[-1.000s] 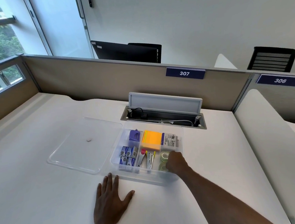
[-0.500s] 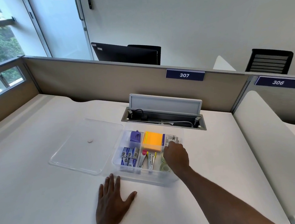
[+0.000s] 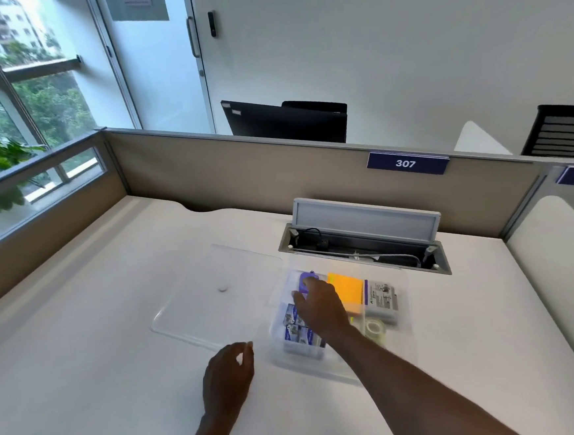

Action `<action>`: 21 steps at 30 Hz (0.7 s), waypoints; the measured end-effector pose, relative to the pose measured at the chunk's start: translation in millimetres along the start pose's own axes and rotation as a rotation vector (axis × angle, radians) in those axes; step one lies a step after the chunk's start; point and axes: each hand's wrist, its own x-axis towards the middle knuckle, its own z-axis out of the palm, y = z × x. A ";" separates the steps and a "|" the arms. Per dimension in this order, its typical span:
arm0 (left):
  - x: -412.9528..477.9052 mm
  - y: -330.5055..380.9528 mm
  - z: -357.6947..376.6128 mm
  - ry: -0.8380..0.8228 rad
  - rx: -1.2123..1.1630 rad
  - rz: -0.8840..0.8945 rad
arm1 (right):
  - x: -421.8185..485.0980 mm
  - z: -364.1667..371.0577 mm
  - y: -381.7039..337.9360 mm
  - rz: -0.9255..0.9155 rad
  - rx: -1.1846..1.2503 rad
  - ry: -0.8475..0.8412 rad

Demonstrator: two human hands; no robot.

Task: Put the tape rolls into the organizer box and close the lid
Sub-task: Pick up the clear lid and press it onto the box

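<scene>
A clear plastic organizer box [image 3: 402, 349] stands open on the white desk. A clear tape roll [image 3: 375, 328] lies in its near right compartment. Orange sticky notes [image 3: 348, 289], a purple item [image 3: 307, 280], blue staple packs [image 3: 296, 333] and a white labelled pack [image 3: 383, 299] fill other compartments. The clear lid [image 3: 216, 291] lies flat on the desk, left of the box. My right hand [image 3: 320, 309] hovers over the box's left half, fingers spread toward the lid, holding nothing. Raised just off the desk, my left hand [image 3: 228, 380] has loosely curled fingers near the lid's front edge.
An open cable hatch [image 3: 366, 242] with wires sits in the desk behind the box. A beige partition [image 3: 241, 173] with a sign reading 307 closes the back. A second desk surface [image 3: 564, 264] lies to the right, windows to the left.
My right hand left the tape roll in its compartment and moved left across the box toward the lid. My left hand lifted from lying flat and curled. The camera view shifted right.
</scene>
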 end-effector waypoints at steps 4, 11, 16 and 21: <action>43.4 -15.8 -19.6 0.036 -0.023 -0.019 | 5.3 28.3 -32.7 0.042 0.081 -0.033; 104.9 -50.5 -34.5 -0.014 0.006 -0.071 | 13.7 78.9 -73.3 0.222 0.068 -0.125; 140.0 -69.9 -36.9 -0.121 0.101 -0.094 | 23.7 104.6 -80.9 0.397 0.062 -0.131; 167.6 -85.9 -37.5 -0.218 0.320 -0.108 | 33.9 121.6 -83.5 0.513 0.102 -0.168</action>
